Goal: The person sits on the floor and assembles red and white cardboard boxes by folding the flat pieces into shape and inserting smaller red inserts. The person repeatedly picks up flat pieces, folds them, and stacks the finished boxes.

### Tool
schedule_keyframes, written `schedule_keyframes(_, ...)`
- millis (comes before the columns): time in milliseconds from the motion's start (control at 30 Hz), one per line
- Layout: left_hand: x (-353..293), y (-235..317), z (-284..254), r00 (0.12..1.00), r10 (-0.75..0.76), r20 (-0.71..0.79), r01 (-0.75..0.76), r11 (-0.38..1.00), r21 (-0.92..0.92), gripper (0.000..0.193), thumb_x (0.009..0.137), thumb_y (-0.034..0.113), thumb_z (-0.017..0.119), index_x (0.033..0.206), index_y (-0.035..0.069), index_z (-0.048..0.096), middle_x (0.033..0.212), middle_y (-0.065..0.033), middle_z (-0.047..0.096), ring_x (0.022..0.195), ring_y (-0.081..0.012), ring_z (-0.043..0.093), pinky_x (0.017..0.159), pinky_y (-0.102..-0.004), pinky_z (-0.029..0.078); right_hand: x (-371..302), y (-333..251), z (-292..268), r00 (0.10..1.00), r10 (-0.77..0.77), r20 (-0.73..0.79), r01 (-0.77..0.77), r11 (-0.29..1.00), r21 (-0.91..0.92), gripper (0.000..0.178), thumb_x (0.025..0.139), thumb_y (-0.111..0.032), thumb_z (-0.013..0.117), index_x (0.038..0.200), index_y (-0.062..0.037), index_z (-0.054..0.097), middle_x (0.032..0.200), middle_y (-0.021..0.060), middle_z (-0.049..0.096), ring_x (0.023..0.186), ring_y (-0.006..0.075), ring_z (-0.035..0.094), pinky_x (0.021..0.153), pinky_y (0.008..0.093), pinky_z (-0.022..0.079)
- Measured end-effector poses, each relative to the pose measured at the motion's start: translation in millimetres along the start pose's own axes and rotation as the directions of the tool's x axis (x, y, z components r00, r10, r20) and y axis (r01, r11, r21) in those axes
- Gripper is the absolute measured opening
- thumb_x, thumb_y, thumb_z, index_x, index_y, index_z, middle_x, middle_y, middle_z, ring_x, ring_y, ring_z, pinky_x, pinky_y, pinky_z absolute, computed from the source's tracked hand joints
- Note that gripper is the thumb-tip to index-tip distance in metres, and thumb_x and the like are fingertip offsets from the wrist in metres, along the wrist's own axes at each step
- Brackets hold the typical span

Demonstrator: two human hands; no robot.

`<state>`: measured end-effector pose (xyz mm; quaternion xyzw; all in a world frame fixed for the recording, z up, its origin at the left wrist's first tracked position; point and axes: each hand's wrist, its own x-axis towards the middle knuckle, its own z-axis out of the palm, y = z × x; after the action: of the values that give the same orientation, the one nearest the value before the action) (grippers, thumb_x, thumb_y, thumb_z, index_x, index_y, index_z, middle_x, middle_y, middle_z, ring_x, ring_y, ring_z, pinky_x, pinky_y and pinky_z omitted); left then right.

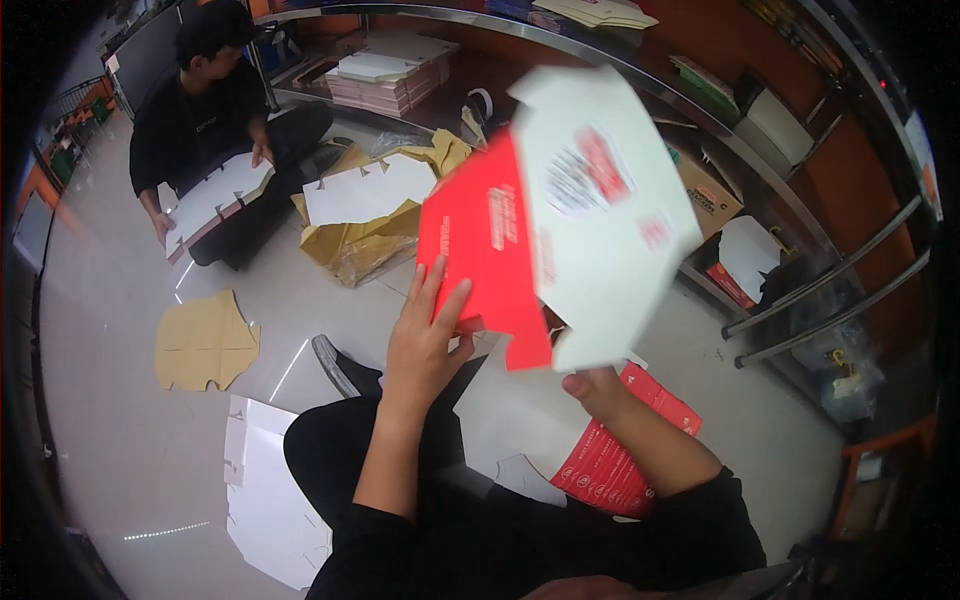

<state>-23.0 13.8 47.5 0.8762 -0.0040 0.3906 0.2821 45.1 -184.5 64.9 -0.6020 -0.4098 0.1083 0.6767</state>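
In front of me a red and white cardboard carton is in the air, its upper part blurred. My left hand has its fingers spread over the red panel and supports the carton at its lower left. Under the white panel's bottom edge my right hand grips the carton, its thumb showing and its other fingers hidden. Beneath my right forearm lies a red printed cardboard sheet, partly covered. Flat white die-cut cardboard rests on the floor beside my left leg.
Across from me on the left, a seated person handles white cardboard. Brown wrapping paper holds a white cardboard stack. A brown cardboard sheet lies on the floor. Metal shelving with cartons runs behind; metal rails jut in at right.
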Motion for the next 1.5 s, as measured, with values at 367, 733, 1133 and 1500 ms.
schedule_keyframes(367,-0.5,25.4,-10.9,0.984,-0.020,0.175,0.017,1.000,0.017,0.078,0.052,0.005,0.071,0.124,0.011,0.041,0.128,-0.0121,0.045,0.111,-0.0339,0.049,0.082,-0.0362,0.049,-0.3,9.8,-1.0,0.963,0.189,-0.191,-0.241,0.922,-0.305,0.038,0.077,-0.011,0.062,0.113,-0.0013,0.050,0.098,0.0062,0.053,0.091,0.0155,0.048,0.077,0.0275,0.040)
schedule_keyframes(733,1.2,41.8,-13.7,0.986,0.138,0.093,-0.149,0.980,0.131,0.071,0.050,0.010,0.074,0.117,0.015,0.051,0.120,-0.0069,0.054,0.101,-0.0297,0.057,0.075,-0.0327,0.052,4.3,-10.3,-5.1,0.978,-0.096,-0.184,0.143,0.955,0.261,0.031,0.085,-0.029,0.047,0.105,-0.0058,0.041,0.095,0.0052,0.047,0.080,0.0116,0.046,0.070,0.0254,0.037)
schedule_keyframes(1133,-4.6,51.6,-7.7,0.998,0.065,-0.015,-0.064,0.997,0.040,0.065,0.049,0.009,0.075,0.111,0.010,0.056,0.116,-0.0105,0.056,0.101,-0.0312,0.057,0.080,-0.0343,0.051,0.8,-10.5,0.2,0.925,0.044,-0.377,-0.170,0.936,-0.308,0.019,0.080,-0.017,0.066,0.084,-0.0048,0.052,0.079,-0.0004,0.051,0.069,0.0081,0.042,0.065,0.0227,0.037)
schedule_keyframes(1500,-7.4,61.3,4.9,0.990,0.048,-0.129,-0.047,0.999,0.015,0.064,0.051,0.008,0.076,0.111,0.006,0.055,0.115,-0.0145,0.056,0.105,-0.0335,0.055,0.084,-0.0369,0.049,-3.0,-12.3,0.1,0.938,0.142,-0.316,-0.228,0.940,-0.253,0.022,0.080,-0.015,0.066,0.096,-0.0036,0.057,0.103,0.0069,0.058,0.094,0.0114,0.052,0.082,0.0262,0.040)
